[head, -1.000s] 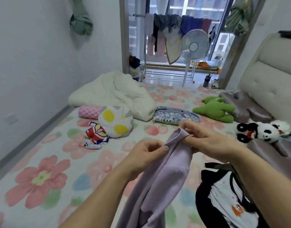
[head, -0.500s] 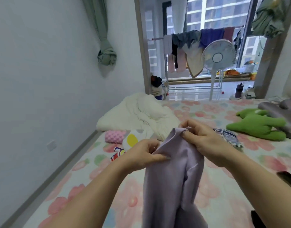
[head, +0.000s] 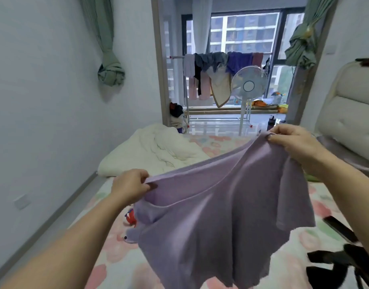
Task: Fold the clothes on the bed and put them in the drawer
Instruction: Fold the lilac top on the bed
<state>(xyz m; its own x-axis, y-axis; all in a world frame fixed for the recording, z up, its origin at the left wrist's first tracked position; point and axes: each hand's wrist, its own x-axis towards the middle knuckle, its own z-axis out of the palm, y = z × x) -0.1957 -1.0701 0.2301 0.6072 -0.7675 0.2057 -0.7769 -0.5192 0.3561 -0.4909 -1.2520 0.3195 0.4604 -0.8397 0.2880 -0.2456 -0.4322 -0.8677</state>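
Head view shows a person holding up a soft purple top [head: 221,215] over the bed [head: 108,259]. The cloth looks thin and a bit fuzzy, with a neat stitched hem along the top edge and loose wavy folds hanging down. The left hand [head: 130,187] is curled shut, pinching one end of that edge. The right hand [head: 292,140] is up higher and farther away, and it too is closed tight on the other end. The top edge runs in a slanted line between them.

Half a second ago the two hands were close together and the purple top hung down in a narrow bunch. Now the hands have pulled well apart and the cloth is spread out wide like a flag.

The bed has a smooth sheet with big pink flowers and green leaves. A puffy cream quilt [head: 156,153] lies crumpled at the far left side. A small red toy [head: 131,217] peeks out from behind the cloth. Black clothes [head: 333,268] lie in a heap at the near right corner. Beside the bed on the right is a padded headboard [head: 350,113] with buttons. Past the bed stands a round white fan [head: 248,86] in front of a rack of hanging laundry [head: 219,69]
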